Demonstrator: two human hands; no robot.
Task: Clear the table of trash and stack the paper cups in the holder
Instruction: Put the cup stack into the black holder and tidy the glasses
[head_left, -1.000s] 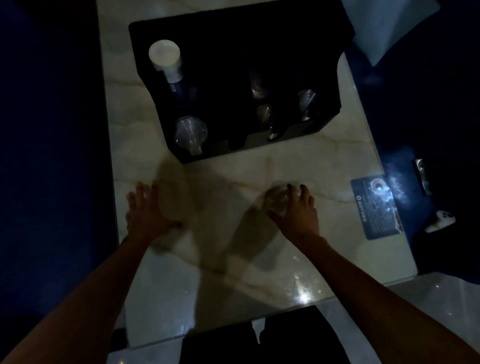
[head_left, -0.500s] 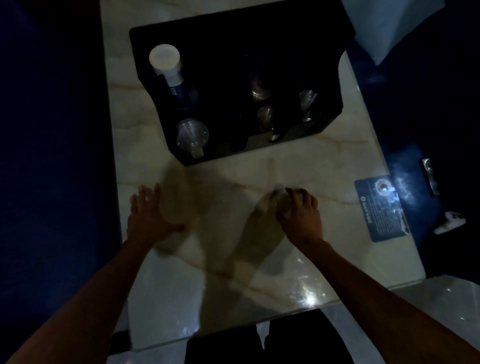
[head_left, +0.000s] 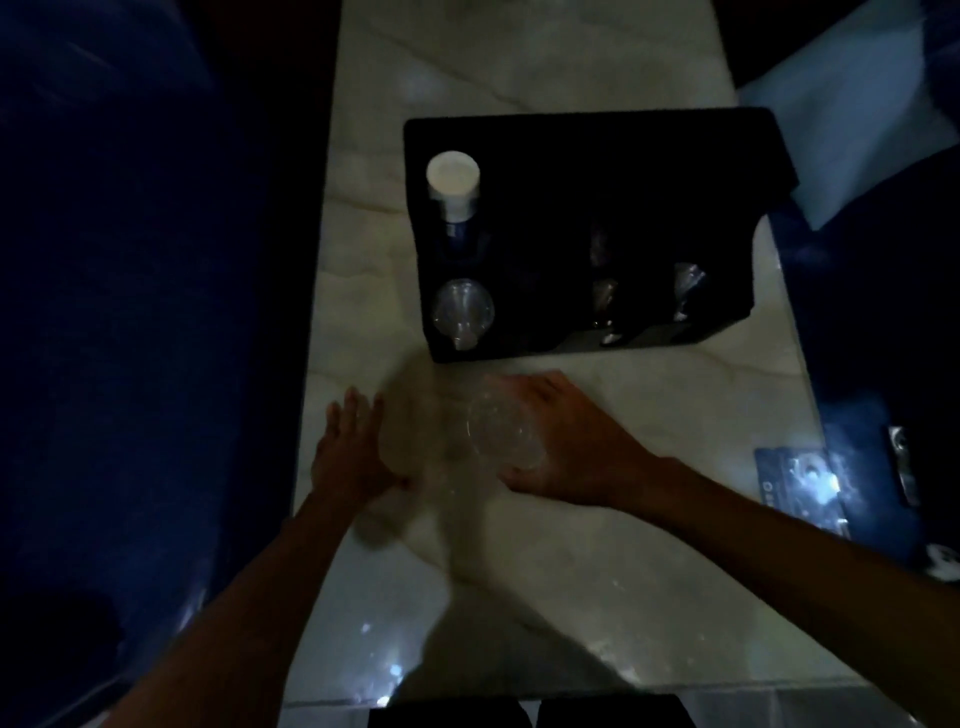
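- The near edge of the pale marble tabletop is lit by small glints; the scene is dim, so fine detail is hard to read.
- The left hand is laid flat on the tabletop near its left edge, fingers straight and spread slightly, nothing held in it.
- The right hand is wrapped around a clear plastic cup, which is tilted on its side with its mouth turned toward the camera; whether it is lifted just clear of the tabletop or touches it cannot be told.
- Whether one cup or several nested cups are held cannot be told from this view.
- Just beyond both hands, the black cup holder is seen on the tabletop. In its near-left slot a stack of clear cups is seated, and behind that a white-topped cup stack stands tall. More clear items glint faintly in the right-hand slots, too dark to name.
- A dark printed card lies near the right edge of the tabletop, well apart from the hands.
- The step in hand is judged to be carrying the held cup to the near-left slot. It is best done with a light grip, since thin plastic is easily crushed, and with the cup turned to match the stack before it is pressed down, so that it nests squarely rather than jamming on the rim.
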